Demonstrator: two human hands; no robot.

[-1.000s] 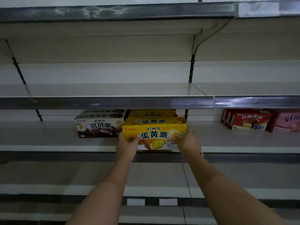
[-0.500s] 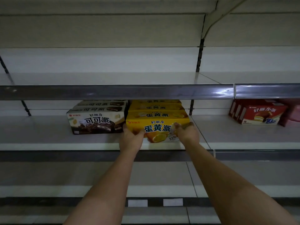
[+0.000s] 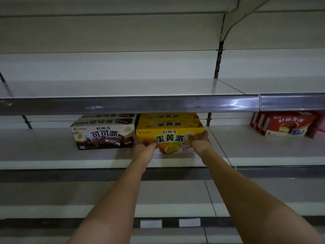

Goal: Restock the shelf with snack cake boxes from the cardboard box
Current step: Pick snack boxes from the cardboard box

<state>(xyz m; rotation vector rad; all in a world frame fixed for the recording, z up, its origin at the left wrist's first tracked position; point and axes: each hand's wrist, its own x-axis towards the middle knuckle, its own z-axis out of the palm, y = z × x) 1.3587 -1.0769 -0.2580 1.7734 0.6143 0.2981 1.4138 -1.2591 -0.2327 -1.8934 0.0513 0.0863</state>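
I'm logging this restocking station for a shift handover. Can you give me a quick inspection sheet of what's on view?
Surface: white shelf with a grey front rail; bare white shelves above and below.
Job's things: front yellow box stands on the shelf, more yellow boxes lined up behind it, touching the brown box row on its left. Cardboard box: nothing seen.
Clutter: red boxes at far right, a pink box at the frame edge.
Hands: left hand and right hand each grip a lower front corner of the front yellow box.
Cables: nothing seen.
Surroundings: dim store shelving, black slotted uprights, two blank price tags on a lower rail.
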